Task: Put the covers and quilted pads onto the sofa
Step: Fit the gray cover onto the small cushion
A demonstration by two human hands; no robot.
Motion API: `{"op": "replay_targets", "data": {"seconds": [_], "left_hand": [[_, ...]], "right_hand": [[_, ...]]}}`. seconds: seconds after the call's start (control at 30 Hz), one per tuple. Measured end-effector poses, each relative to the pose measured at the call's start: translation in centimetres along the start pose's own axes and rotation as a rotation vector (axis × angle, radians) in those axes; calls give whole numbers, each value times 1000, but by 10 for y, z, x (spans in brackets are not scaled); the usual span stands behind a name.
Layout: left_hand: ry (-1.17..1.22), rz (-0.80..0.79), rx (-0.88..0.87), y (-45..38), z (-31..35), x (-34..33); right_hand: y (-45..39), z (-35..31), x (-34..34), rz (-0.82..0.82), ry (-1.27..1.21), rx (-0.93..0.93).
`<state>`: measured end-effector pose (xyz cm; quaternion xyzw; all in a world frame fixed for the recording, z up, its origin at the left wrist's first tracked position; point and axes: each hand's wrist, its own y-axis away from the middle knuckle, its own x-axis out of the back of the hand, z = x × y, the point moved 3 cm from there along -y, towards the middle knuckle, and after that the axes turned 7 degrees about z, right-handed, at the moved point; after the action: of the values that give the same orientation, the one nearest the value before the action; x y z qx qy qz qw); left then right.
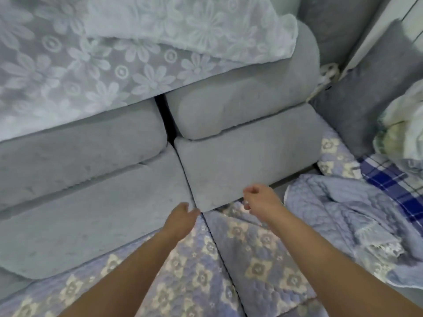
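Both hands hang loose, holding nothing: left hand (pixel 180 216), right hand (pixel 258 199), right by the grey cushion (pixel 247 165). Flowered quilted pad (pixel 240 259) sits underneath, rumpled blue pad (pixel 338 202) bunched alongside, lace cover (pixel 80 65) draped over the backrest.

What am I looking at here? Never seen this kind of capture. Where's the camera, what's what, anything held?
There is no robot: a person wears one wide-angle camera on the head, looking forward and down, so both bare arms reach in from the bottom. The left hand and the right hand hover at the front edge of a grey seat cushion, and neither appears to hold anything. The sofa's seat carries a quilted pad with a flower print. A white lace cover drapes the backrest. To the right lie a crumpled blue quilted pad and a blue checked cloth.
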<state>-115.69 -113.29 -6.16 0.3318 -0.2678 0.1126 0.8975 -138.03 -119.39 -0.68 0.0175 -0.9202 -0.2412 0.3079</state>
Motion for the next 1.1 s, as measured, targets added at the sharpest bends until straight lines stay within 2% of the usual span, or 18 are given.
{"op": "replay_targets", "data": {"seconds": [0.13, 0.23, 0.3, 0.4, 0.6, 0.73, 0.83, 0.9, 0.97, 1.0, 1.07, 1.1], "left_hand": [[-128, 207, -205, -154, 88, 27], [-100, 295, -191, -240, 130, 30], [-67, 277, -191, -272, 127, 24], [-84, 250, -294, -301, 94, 14], [-300, 217, -211, -323, 97, 5], [-445, 212, -232, -303, 105, 5], [-605, 257, -230, -246, 103, -7], [-616, 227, -324, -187, 95, -26], [-613, 202, -502, -122, 81, -54], [-619, 174, -596, -86, 68, -68], [-666, -58, -660, -22, 36, -98], [-701, -105, -716, 1, 21, -113]], "right_hand": [[-58, -30, -17, 11, 123, 28], [-104, -57, -25, 13, 202, 113], [-127, -66, -30, 19, 192, 145], [-141, -56, -38, -2, 231, 110], [-128, -22, -42, 33, 229, 103], [-88, 15, -29, 79, 102, 45], [-61, 38, -14, 107, 64, -52], [-49, 50, -3, 139, 38, -158], [-36, 60, 3, 182, -3, -245], [-26, 65, 4, 197, -33, -271], [-2, 75, 5, 205, -94, -303], [13, 81, 5, 202, -119, -322]]}}
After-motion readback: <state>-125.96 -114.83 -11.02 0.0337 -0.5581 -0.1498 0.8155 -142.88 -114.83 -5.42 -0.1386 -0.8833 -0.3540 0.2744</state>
